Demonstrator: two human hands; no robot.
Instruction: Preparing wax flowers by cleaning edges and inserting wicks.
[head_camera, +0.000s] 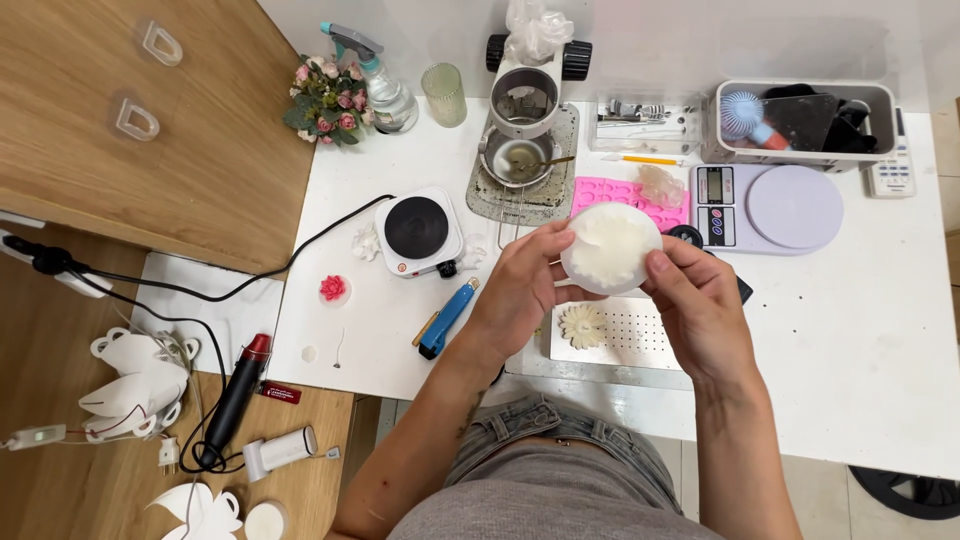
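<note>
Head view: white round disc (610, 248) held up above the table (850, 330), flat face turned toward the camera, no long axis to speak of, being circular; rough, waxy-looking surface on the face. Left hand (520, 290) clasping the disc's left rim, thumb on the near face, fingers behind; right hand (700, 300) pinching the lower right rim, thumb tip on the face; each grip narrow and closed on the disc, which sits between the two hands, mostly above the fingertips.

Directly below: white perforated tray (635, 335) near the table's front edge, with a cream flower-shaped piece (583, 325) on its left part. Behind the disc: pink mould (615, 192), digital scale (768, 207), small pot (515, 160) on a grey mat. Left of the hands: blue-handled tool (447, 318) and small electric hotplate (420, 232). Bare tabletop toward the right edge and front right corner; back edge crowded with a grey bin (805, 120), spray bottle (375, 80) and flower bunch (325, 100).
</note>
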